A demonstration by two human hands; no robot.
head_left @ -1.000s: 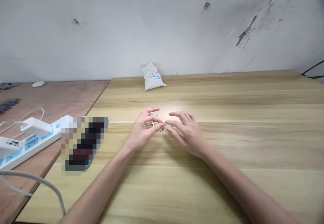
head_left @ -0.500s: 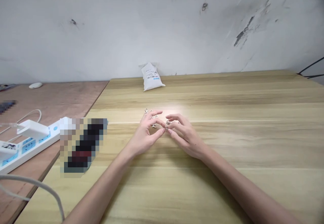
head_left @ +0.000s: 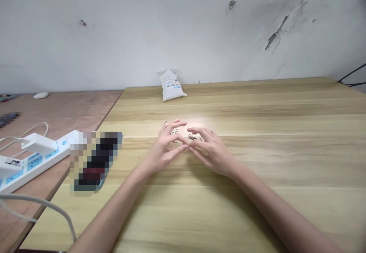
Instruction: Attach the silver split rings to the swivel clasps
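Observation:
My left hand (head_left: 162, 148) is closed in a pinch, thumb and index fingertip together, with the other fingers stretched forward. My right hand (head_left: 213, 150) pinches too, its fingertips meeting those of the left. Whatever small thing is between them is hidden by the fingers. Small silver metal clasps (head_left: 174, 131) lie on the table behind my left fingers and are partly covered. Another metal clasp (head_left: 192, 137) rests just beyond the meeting fingertips. A further metal piece (head_left: 201, 138) shows beneath my right fingers.
A white labelled plastic pouch (head_left: 172, 86) lies at the back of the wooden table (head_left: 271, 123), near the wall. To the left are a pixelated dark object (head_left: 97, 161), a white power strip (head_left: 64, 144) with plugged-in chargers, and a grey cable (head_left: 54, 207) along the front left.
Both hands stay together at nearly the same place. The small metal bit seen between the fingertips is now hidden, and the clasp beyond them shows more fully. The view has shifted slightly.

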